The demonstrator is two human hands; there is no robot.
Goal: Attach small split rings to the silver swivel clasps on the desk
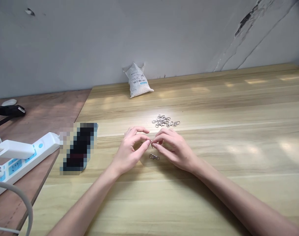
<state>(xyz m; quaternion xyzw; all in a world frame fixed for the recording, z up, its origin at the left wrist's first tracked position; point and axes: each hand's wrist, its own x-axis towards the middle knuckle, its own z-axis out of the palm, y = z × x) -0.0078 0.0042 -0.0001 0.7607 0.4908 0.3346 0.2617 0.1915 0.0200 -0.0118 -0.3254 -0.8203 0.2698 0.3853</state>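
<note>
My left hand (132, 147) and my right hand (171, 147) meet over the table, thumbs and forefingers closed on a small metal clasp (152, 144). Most of it is hidden by the fingertips. Just below them a single silver swivel clasp (154, 157) lies flat on the wood, touched by neither hand. Beyond the fingers sits a small heap of silver clasps and rings (162, 121).
A white printed plastic pouch (139, 82) leans near the wall. At left lie a phone (79, 147), partly blurred out, and a white power strip (45, 144) with plugs and cables. The wooden table (237, 137) stretches right.
</note>
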